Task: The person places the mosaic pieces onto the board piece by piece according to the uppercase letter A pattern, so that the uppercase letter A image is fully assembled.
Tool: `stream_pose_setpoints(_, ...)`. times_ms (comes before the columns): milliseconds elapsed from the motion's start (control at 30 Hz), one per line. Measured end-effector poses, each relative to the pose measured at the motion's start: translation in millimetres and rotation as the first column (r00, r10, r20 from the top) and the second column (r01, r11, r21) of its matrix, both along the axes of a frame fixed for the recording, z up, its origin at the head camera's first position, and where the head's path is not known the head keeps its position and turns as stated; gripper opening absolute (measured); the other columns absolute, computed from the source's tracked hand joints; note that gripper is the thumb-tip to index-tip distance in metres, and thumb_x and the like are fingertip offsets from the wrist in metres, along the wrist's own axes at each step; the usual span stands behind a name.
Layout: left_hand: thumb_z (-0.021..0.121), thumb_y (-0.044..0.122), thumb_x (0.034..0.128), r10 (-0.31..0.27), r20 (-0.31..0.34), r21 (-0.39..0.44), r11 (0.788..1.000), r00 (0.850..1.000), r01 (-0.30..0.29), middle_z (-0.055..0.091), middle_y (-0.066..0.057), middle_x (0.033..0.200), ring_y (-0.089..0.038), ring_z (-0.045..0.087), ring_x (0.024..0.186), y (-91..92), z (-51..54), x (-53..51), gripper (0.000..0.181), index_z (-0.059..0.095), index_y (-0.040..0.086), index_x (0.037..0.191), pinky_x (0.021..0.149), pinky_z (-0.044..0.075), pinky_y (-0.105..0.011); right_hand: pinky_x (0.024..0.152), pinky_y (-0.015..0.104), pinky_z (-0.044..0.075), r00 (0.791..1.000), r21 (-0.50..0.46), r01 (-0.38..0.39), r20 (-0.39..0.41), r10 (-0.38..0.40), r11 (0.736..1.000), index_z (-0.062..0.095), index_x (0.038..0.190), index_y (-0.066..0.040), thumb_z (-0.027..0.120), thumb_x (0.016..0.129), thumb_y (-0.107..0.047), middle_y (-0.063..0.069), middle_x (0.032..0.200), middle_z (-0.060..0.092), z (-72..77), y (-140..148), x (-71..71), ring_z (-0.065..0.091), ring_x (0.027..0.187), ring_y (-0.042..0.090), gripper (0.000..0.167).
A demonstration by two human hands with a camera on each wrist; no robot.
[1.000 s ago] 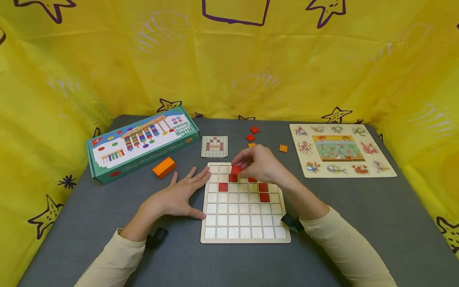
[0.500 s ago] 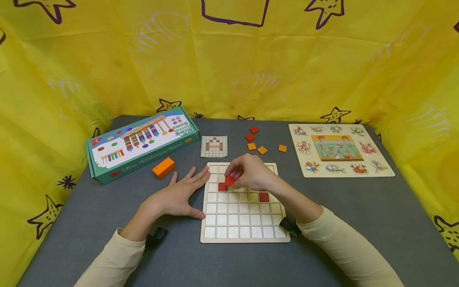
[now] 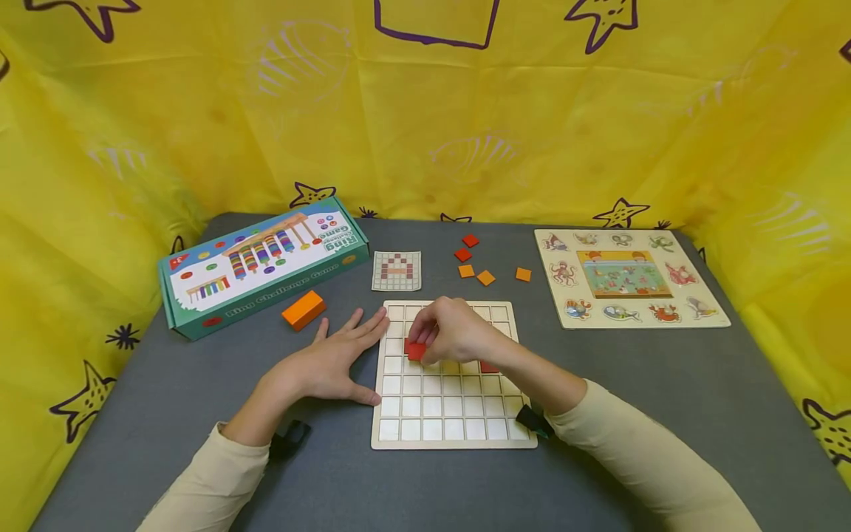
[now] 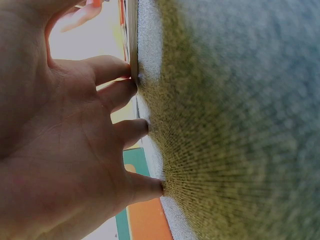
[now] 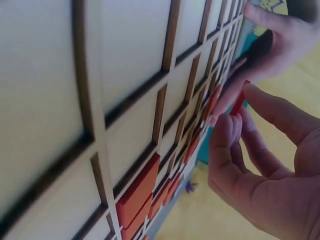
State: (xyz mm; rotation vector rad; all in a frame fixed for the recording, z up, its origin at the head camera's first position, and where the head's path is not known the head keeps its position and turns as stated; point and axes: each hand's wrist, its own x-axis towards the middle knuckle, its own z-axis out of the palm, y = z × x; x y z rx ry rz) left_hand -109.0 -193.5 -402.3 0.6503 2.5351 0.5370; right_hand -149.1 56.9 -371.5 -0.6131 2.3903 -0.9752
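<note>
In the head view a pale wooden grid board (image 3: 442,427) lies on the grey table, with several red square tiles in its cells. My right hand (image 3: 452,331) pinches a red tile (image 3: 416,352) between thumb and fingers, over the left part of the board. The right wrist view shows that tile on edge, just off the grid. My left hand (image 3: 332,363) lies with fingers spread at the board's left side. Its thumb and some fingertips touch the board's edge. My right hand hides some of the placed tiles in the head view.
Behind the board lie a pattern card (image 3: 397,271), two loose red tiles (image 3: 470,241) and several orange tiles (image 3: 523,274). A green game box (image 3: 266,266) and an orange block (image 3: 304,310) sit left. A sea-animal puzzle board (image 3: 631,314) lies right.
My right hand has moved left and toward the near side over the board, carrying the red tile from the upper rows to lower ones. My left hand has stayed in place.
</note>
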Motion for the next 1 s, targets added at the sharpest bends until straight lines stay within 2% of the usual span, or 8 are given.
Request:
stream_pose_setpoints(467,0.086,0.058,0.0776,0.001,0.0,0.006,1.0,1.0,-0.001,0.005,-0.001,0.177,-0.042,0.001,0.162,0.2,2.1,-0.1,0.121,0.017,0.018,0.169,0.114,-0.005,-0.083,0.066,0.023,0.053,0.997,0.033,-0.048,-0.052,0.05,0.998,0.079,0.085,-0.009,0.087,0.066,0.009,0.001,0.074,0.069,-4.2,-9.0,4.9,0.061,0.07,0.012,0.027)
stream_pose_setpoints(1000,0.087,0.058,0.0771,0.002,-0.003,0.017,1.0,1.0,-0.002,0.006,-0.001,0.177,-0.043,0.002,0.162,-0.5,0.9,-0.8,0.122,0.018,0.018,0.168,0.114,-0.005,-0.083,0.067,0.022,0.051,0.989,0.114,-0.076,-0.121,0.09,0.991,0.079,0.084,-0.012,0.084,0.064,0.007,-0.004,0.073,0.068,-7.4,-13.7,6.9,0.06,0.071,0.01,0.028)
